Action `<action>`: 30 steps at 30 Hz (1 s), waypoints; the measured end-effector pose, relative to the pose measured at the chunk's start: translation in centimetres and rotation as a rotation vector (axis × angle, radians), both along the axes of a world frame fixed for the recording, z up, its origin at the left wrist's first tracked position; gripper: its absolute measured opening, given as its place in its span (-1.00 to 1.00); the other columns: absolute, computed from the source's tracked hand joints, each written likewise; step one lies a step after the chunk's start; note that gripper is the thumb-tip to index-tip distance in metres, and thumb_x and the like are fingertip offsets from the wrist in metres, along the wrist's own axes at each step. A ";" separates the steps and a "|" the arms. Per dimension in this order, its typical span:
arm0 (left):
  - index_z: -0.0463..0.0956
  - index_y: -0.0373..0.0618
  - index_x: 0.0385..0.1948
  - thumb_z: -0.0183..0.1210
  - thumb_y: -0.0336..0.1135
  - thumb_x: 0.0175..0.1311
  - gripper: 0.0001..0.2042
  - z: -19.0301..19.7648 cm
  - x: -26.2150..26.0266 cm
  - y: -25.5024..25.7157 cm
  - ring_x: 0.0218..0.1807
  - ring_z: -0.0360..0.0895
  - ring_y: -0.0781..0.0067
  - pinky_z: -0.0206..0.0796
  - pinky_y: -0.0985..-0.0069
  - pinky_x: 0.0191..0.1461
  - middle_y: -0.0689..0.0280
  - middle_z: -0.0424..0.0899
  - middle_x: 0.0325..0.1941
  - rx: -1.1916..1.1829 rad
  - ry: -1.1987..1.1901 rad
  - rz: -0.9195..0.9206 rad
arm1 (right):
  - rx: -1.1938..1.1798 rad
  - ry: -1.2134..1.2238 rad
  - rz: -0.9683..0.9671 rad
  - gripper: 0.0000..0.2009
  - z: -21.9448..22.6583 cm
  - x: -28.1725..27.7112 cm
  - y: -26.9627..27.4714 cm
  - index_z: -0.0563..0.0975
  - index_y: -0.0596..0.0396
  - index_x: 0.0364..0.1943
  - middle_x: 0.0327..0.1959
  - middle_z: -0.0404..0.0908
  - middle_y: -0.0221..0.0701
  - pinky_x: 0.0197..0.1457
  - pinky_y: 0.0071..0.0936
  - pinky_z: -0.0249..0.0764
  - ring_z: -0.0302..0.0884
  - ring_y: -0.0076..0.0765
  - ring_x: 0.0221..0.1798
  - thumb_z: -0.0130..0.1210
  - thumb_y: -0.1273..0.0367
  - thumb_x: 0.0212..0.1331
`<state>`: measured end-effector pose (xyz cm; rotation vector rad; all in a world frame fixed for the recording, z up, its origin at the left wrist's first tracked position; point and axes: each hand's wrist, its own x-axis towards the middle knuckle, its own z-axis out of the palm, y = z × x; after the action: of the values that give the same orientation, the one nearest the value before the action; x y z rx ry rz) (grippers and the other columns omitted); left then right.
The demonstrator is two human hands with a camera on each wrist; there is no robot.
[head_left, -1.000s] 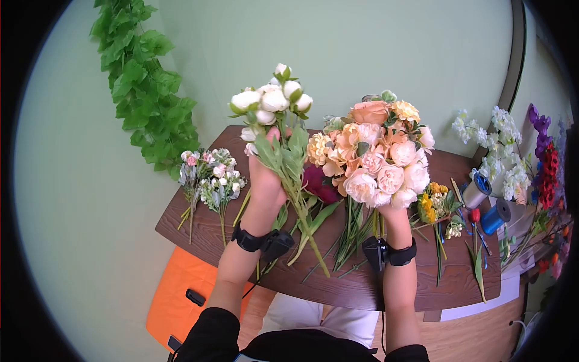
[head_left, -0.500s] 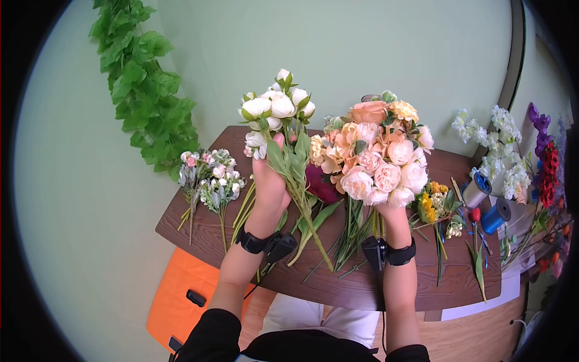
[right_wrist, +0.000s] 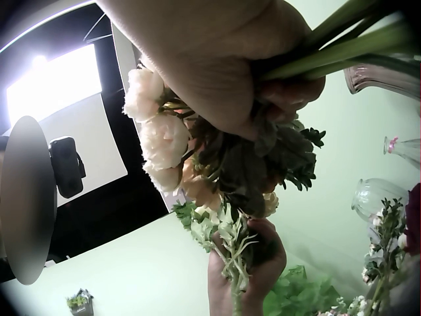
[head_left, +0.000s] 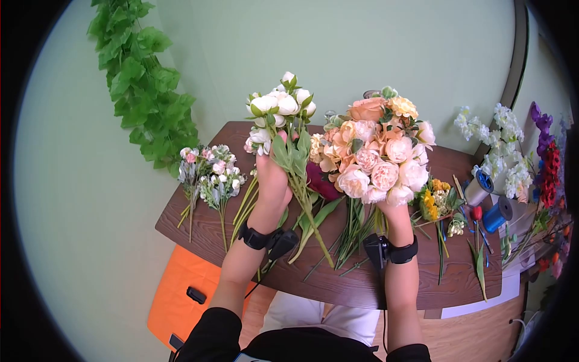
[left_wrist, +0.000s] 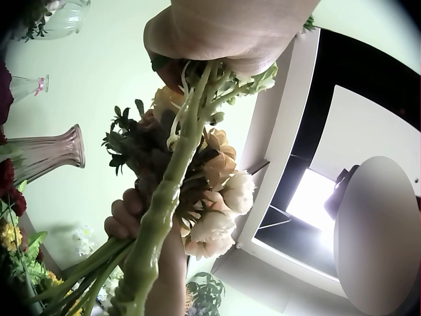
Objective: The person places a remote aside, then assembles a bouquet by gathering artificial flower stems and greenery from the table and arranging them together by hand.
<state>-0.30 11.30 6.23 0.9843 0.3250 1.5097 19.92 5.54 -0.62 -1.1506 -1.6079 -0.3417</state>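
Observation:
In the head view my left hand (head_left: 272, 181) holds a spray of white peonies (head_left: 283, 104) upright by its leafy upper stem. Its thick green stem (left_wrist: 174, 178) runs away from the palm in the left wrist view. My right hand (head_left: 395, 212) grips a round bouquet of peach, cream and pale pink flowers (head_left: 384, 151) just under the blooms. Several green stems (right_wrist: 348, 49) stick out of that fist in the right wrist view. The white spray stands left of the bouquet, its blooms a little higher, and the leaves come close to the bouquet's side.
Small pink and white sprays (head_left: 220, 181) lie at the left of the brown table (head_left: 344, 294). A dark red flower (head_left: 322, 181) and loose stems lie under my hands. Yellow flowers (head_left: 433, 202), a red tulip (head_left: 476, 213) and ribbon spools (head_left: 497, 214) are at the right.
My left hand has brought the white peonies slightly right and down, closer to the bouquet. The right hand with the bouquet has hardly moved.

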 end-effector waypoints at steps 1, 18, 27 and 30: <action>0.39 -0.25 -0.26 -0.11 -0.24 0.24 -0.75 -0.2 -0.1 0.1 -0.31 0.45 0.58 0.32 0.63 -0.26 0.30 0.49 -0.32 0.009 0.022 0.001 | -0.009 0.019 0.005 -0.62 0.0 -0.1 0.0 0.42 0.10 -0.15 -0.15 0.45 -0.30 0.02 -0.39 0.29 0.38 -0.25 -0.06 0.18 0.37 -0.15; 0.40 -0.23 -0.28 -0.07 -0.26 0.21 -0.78 -1.8 0.4 1.8 -0.40 0.45 0.61 0.31 0.67 -0.37 0.35 0.49 -0.39 -0.055 -0.019 0.001 | -0.137 0.219 0.007 -0.43 -2.5 0.1 0.1 0.35 0.20 -0.08 -0.11 0.41 -0.24 0.07 -0.34 0.23 0.34 -0.21 -0.04 0.26 0.25 -0.24; 0.39 -0.23 -0.28 -0.06 -0.29 0.20 -0.80 -1.8 0.6 1.5 -0.37 0.45 0.60 0.33 0.65 -0.34 0.34 0.49 -0.36 -0.067 -0.056 -0.035 | -0.079 0.165 -0.011 -0.47 -2.4 -0.2 0.3 0.37 0.21 -0.10 -0.12 0.41 -0.21 0.06 -0.31 0.24 0.36 -0.13 -0.06 0.23 0.24 -0.21; 0.38 -0.22 -0.26 -0.07 -0.30 0.21 -0.80 -2.0 0.5 1.7 -0.36 0.45 0.60 0.33 0.65 -0.32 0.34 0.49 -0.35 -0.051 -0.058 -0.038 | -0.086 0.153 -0.023 -0.47 -2.4 -0.2 0.4 0.37 0.21 -0.10 -0.11 0.41 -0.21 0.07 -0.31 0.23 0.35 -0.13 -0.06 0.22 0.26 -0.21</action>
<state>0.19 13.05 4.20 0.9002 0.3005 1.4850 19.77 5.91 -3.00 -1.2313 -1.4878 -0.1961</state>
